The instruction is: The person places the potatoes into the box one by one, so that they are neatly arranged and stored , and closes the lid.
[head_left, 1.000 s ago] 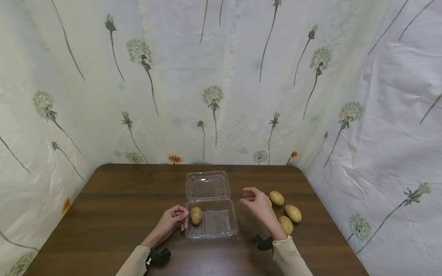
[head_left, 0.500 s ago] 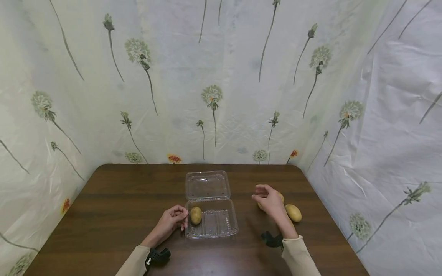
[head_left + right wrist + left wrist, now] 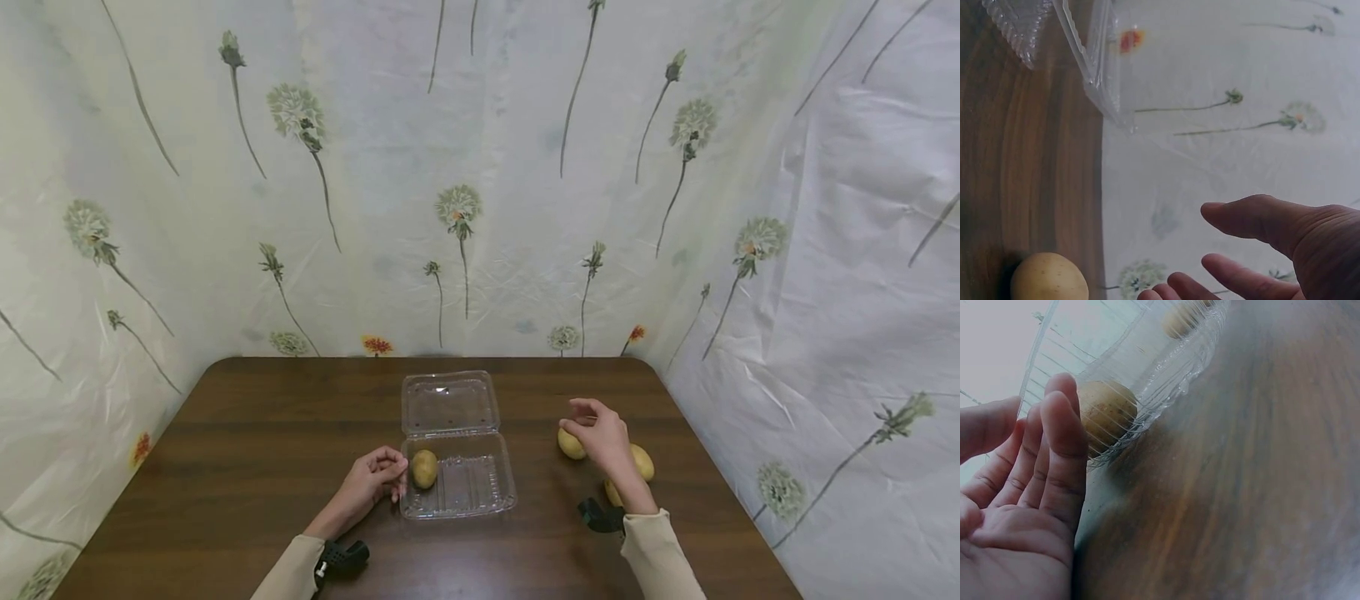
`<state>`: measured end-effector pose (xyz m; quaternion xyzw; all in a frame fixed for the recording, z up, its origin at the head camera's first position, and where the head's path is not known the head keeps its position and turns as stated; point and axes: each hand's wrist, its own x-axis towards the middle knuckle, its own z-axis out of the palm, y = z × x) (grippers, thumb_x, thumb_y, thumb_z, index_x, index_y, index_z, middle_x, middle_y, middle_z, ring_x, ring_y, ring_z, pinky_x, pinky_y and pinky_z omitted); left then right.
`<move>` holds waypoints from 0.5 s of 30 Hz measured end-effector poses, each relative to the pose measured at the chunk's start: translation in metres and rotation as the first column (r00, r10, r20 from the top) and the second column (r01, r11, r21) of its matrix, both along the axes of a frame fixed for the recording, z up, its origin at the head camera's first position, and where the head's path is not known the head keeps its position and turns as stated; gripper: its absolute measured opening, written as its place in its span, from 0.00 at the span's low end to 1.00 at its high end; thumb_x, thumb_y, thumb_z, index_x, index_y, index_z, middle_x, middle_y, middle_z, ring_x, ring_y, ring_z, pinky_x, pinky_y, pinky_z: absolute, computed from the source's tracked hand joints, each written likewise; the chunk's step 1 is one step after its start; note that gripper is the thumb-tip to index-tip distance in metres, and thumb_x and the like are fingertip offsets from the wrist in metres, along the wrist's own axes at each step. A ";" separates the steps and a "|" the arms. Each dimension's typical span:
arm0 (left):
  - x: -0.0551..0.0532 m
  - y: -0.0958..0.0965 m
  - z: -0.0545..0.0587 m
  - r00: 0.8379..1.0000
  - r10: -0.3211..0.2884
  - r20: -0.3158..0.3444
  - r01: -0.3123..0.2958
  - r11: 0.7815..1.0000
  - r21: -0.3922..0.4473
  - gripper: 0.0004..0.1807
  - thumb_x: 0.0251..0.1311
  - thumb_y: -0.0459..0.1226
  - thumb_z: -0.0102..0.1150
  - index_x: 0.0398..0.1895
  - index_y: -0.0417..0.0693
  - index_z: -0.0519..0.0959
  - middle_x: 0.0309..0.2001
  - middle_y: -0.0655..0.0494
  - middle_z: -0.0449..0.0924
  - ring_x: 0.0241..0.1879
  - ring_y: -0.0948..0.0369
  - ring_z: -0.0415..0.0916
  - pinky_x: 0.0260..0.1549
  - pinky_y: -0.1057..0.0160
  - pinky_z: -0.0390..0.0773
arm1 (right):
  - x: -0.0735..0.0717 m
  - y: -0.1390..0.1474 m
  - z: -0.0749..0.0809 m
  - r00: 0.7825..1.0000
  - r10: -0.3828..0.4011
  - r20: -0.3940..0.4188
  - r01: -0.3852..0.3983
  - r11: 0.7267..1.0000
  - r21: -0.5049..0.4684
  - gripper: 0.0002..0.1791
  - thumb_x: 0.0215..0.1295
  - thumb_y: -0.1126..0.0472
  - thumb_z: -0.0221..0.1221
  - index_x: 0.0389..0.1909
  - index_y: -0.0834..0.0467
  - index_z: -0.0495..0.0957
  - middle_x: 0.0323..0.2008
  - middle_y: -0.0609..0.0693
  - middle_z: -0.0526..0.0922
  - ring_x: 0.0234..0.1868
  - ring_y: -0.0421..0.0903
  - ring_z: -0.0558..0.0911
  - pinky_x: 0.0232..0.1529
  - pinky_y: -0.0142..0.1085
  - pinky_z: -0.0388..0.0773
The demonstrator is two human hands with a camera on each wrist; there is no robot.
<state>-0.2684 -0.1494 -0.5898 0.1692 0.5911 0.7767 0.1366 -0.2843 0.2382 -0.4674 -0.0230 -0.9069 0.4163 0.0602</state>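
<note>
Dropping its wrist, the bare right hand (image 3: 604,437) could bump the two yellow-brown oval potatoes (image 3: 643,461) beneath. A tug from the bare left hand (image 3: 375,477), pinching the rim, might slide the clear plastic hinged box (image 3: 476,479) — brown oval potato (image 3: 424,469) inside. Farther off, a glancing touch could roll the loose yellow oval potato (image 3: 572,447); the right hand arches by it — empty, thumb and fingers apart.

Potato (image 3: 424,469) in L end of container (image 3: 472,487), lid (image 3: 450,404) behind, 3 more potatoes (image 3: 571,445) to R on tbl (image 3: 300,425)
</note>
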 end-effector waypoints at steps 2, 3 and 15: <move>0.000 0.000 0.000 1.000 0.001 0.003 -0.001 1.000 0.002 0.11 0.71 0.33 0.49 0.43 0.30 0.67 0.29 0.55 0.77 0.25 0.63 0.77 0.23 0.69 0.77 | -0.001 0.001 -0.001 1.000 -0.006 0.005 0.006 1.000 0.000 0.25 0.61 0.53 0.63 0.58 0.56 0.75 0.56 0.60 0.79 0.56 0.56 0.80 0.52 0.50 0.78; 0.000 0.000 0.000 1.000 0.001 0.005 -0.001 1.000 0.002 0.11 0.71 0.33 0.49 0.44 0.29 0.66 0.29 0.55 0.77 0.25 0.63 0.77 0.23 0.69 0.77 | -0.001 0.002 -0.001 1.000 -0.009 0.006 0.009 1.000 0.003 0.25 0.62 0.53 0.63 0.58 0.56 0.75 0.56 0.60 0.79 0.55 0.56 0.80 0.52 0.50 0.78; 0.000 0.000 -0.001 1.000 0.004 -0.009 -0.004 1.000 -0.009 0.12 0.71 0.33 0.48 0.44 0.27 0.66 0.29 0.55 0.78 0.25 0.64 0.77 0.23 0.69 0.77 | -0.008 0.008 -0.014 1.000 -0.026 0.000 0.026 0.999 0.044 0.24 0.62 0.53 0.64 0.57 0.59 0.75 0.54 0.60 0.81 0.54 0.56 0.81 0.51 0.49 0.78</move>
